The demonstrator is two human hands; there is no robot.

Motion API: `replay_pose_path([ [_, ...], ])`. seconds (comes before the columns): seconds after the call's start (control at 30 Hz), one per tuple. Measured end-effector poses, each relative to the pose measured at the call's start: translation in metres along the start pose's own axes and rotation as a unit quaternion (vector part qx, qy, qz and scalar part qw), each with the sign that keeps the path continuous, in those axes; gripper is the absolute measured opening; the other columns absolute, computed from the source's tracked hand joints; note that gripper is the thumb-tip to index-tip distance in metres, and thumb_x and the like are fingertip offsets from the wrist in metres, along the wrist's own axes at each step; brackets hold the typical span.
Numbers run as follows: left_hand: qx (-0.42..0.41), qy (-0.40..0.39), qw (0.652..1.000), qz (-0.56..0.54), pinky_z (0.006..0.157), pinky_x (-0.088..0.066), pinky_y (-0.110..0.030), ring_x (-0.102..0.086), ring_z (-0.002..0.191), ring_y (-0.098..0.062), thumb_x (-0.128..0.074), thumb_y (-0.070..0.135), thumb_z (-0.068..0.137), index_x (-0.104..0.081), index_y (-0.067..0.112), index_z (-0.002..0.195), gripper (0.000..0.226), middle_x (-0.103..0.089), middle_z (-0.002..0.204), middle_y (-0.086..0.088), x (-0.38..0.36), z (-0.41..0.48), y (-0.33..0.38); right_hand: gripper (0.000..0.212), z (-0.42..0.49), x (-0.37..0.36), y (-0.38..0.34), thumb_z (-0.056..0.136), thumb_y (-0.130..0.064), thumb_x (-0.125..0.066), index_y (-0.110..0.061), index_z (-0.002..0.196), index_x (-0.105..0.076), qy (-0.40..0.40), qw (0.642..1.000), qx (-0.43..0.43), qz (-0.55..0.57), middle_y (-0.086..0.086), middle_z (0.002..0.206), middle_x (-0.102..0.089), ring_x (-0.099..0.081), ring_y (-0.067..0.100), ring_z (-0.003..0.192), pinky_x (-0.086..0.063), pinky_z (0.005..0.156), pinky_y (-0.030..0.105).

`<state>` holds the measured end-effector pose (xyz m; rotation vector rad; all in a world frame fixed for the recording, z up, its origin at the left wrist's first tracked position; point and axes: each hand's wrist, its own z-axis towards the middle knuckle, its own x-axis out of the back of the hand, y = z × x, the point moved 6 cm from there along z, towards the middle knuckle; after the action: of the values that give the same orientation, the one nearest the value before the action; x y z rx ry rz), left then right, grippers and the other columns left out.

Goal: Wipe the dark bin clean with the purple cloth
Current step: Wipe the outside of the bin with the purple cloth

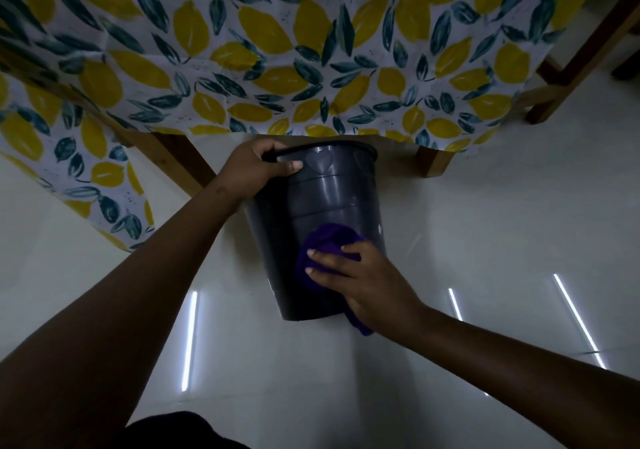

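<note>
1. Wiping is under way: a person crouched over a pale, glossy floor (485, 240) works on the outer wall of the dark bin (332, 199), which appears tipped with its mouth turned away from the camera and its base nearest the person.
2. The bin sits on the floor just in front of a table draped in a lemon-print cover (311, 50), with a wooden leg (427, 163) just beside its rim.
3. The left hand (254, 168) provides the steadying grip. Its fingers are curled over the bin's rim and its thumb is laid flat on the outer wall beside an embossed heart (320, 164), clenched on the bin.
4. The right hand (360, 279) does the cleaning. Its fingers are spread and fairly straight, pressing the bunched purple cloth (329, 240) flat against the lower wall near the base; a tail of cloth trails out below the palm. This is a press rather than a closed grasp, though the thumb is hidden.
5. By the look of it, only the near face of the wall is being covered. The far side, the rim and the inside cannot be judged from here.
6. The next move likely calls for sweeping the cloth up the wall toward the rim, then turning the bin with the left hand to bring up an unwiped face.
</note>
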<state>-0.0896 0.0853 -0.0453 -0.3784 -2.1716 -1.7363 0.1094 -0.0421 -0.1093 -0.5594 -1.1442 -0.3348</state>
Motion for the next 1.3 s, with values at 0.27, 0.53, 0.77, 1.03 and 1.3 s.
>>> replay_pose_path([
  [0.27, 0.002, -0.049, 0.999, -0.006, 0.063, -0.038, -0.020, -0.052, 0.074, -0.013, -0.072, 0.028, 0.083, -0.058, 0.008, 0.086, 0.025, -0.054, 0.080, -0.011, -0.016, -0.007, 0.008, 0.047, 0.011, 0.039, 0.033, 0.080, -0.004, -0.066, -0.015, 0.125, -0.061, 0.107, 0.973, -0.205, -0.008, 0.000, 0.141, -0.053, -0.048, 0.025, 0.114, -0.047, 0.084, 0.029],
  [0.53, -0.148, 0.020, 0.965, 0.215, 0.082, -0.042, -0.020, -0.057, 0.103, -0.007, -0.068, 0.055, 0.079, -0.062, 0.027, 0.117, 0.048, -0.064, 0.115, 0.007, -0.037, 0.005, 0.040, 0.062, 0.013, 0.002, 0.006, 0.061, 0.003, -0.078, -0.008, 0.121, -0.065, -0.025, 0.998, -0.044, 0.021, 0.005, 0.130, -0.062, -0.056, 0.020, 0.123, -0.036, 0.103, 0.036],
  [0.77, -0.144, -0.045, 0.978, 0.143, 0.077, -0.034, 0.007, -0.049, 0.103, 0.009, -0.068, 0.016, 0.087, -0.054, 0.012, 0.133, 0.048, -0.055, 0.124, 0.008, -0.016, -0.001, 0.035, 0.042, 0.008, 0.066, 0.041, 0.091, -0.007, -0.050, -0.018, 0.130, -0.059, 0.183, 0.956, -0.216, 0.080, -0.009, 0.138, -0.054, -0.039, 0.013, 0.096, -0.034, 0.089, 0.013],
  [1.03, -0.113, -0.021, 0.985, 0.128, 0.067, -0.043, -0.003, -0.056, 0.082, 0.008, -0.079, 0.029, 0.076, -0.062, 0.011, 0.110, 0.042, -0.062, 0.101, 0.008, -0.021, 0.002, 0.031, 0.048, 0.007, 0.037, 0.046, 0.086, -0.003, -0.060, -0.021, 0.130, -0.059, 0.128, 0.959, -0.245, 0.064, -0.002, 0.141, -0.051, -0.044, 0.021, 0.107, -0.032, 0.096, 0.014],
  [1.3, -0.107, -0.054, 0.990, 0.078, 0.061, -0.043, -0.003, -0.059, 0.070, 0.015, -0.078, 0.015, 0.077, -0.063, 0.004, 0.100, 0.030, -0.062, 0.086, 0.010, -0.024, 0.004, 0.030, 0.050, 0.007, 0.041, 0.049, 0.088, -0.002, -0.051, -0.018, 0.136, -0.053, 0.138, 0.953, -0.258, 0.074, -0.003, 0.139, -0.053, -0.045, 0.018, 0.107, -0.028, 0.094, 0.010],
])
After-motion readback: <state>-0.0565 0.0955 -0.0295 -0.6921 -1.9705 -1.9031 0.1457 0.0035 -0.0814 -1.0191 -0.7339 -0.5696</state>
